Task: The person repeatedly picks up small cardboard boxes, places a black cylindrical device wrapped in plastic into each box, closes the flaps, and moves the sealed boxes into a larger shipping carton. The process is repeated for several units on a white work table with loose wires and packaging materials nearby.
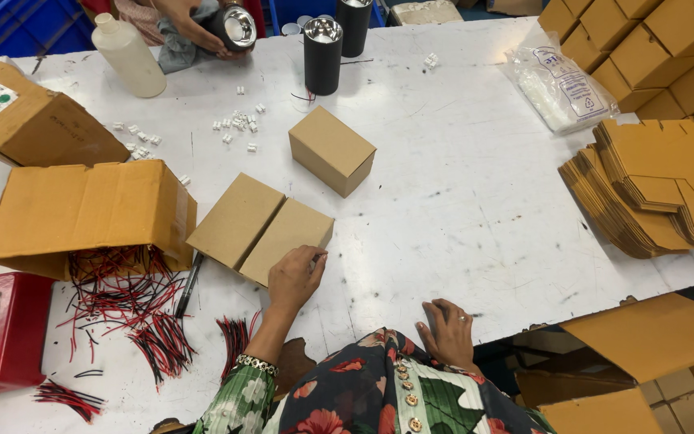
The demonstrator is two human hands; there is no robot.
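We see a small plain brown cardboard box [287, 239] lying near the table's front edge, w/ our left hand [295, 277] touching its corner, fingers loose. Right hand [448, 331] rests flat & empty on the white table [459, 185]. Red & black wires [134, 309] lie nearby.

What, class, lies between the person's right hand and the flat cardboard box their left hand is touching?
Nothing visible. The right hand rests on the white table, and only bare tabletop separates it from the flat cardboard box, whose near edge the left hand touches.
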